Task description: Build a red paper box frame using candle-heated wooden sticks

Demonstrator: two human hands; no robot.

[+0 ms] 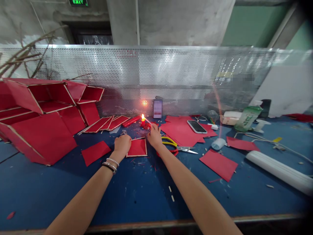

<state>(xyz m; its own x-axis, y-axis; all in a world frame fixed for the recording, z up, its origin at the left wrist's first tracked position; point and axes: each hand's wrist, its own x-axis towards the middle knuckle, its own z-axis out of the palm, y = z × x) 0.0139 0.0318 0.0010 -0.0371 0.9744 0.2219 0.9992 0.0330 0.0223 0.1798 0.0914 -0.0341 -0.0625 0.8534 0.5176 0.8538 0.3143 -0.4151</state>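
Note:
My right hand (155, 135) is closed on a thin white stick (148, 121), whose far tip sits in the flame of a small lit red candle (142, 121). My left hand (122, 144), curled shut with bracelets on its wrist, rests on the blue table (73, 189) against the left edge of a red paper panel framed with thin sticks (137, 147). Whether anything is inside the left fist is hidden.
Yellow-handled scissors (179, 147) lie right of my right hand. Red paper sheets (182, 130), a phone (197, 126), another propped phone (157, 108), a green bottle (248, 118) and a white tube (278, 169) sit right. Red framed panels (46, 111) stack left. A perforated metal screen (171, 75) stands behind.

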